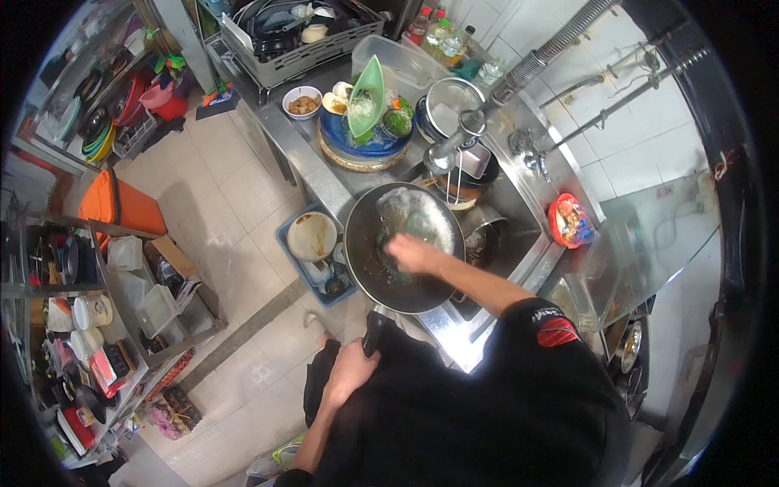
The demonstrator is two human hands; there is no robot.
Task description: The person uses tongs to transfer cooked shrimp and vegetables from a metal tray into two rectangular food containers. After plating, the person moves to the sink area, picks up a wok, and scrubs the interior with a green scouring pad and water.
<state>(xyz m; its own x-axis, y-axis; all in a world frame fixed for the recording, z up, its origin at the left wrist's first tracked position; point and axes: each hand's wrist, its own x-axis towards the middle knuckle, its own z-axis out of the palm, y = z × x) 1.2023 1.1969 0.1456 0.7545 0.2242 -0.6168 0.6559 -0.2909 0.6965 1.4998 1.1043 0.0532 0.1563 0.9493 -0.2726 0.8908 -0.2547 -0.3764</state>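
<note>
A dark round frying pan [371,268] is tilted over the edge of the steel sink [517,243]. White soapy foam [420,213] coats the upper right part of its inside. My left hand [353,368] grips the pan's black handle [375,332] close to my body. Inside the pan, my right hand [414,252] is blurred, with its fingers curled down against the surface. A dark greenish patch shows by those fingers, too blurred to tell whether it is a scrubbing pad in the hand.
A metal flexible-hose spout [439,159] hangs just above the pan. Blue plates [341,137] with food scraps and a green leaf-shaped dish [367,100] stand on the counter. A blue-grey tub [331,298] sits below left. A red basket [557,225] rests on the sink's right ledge.
</note>
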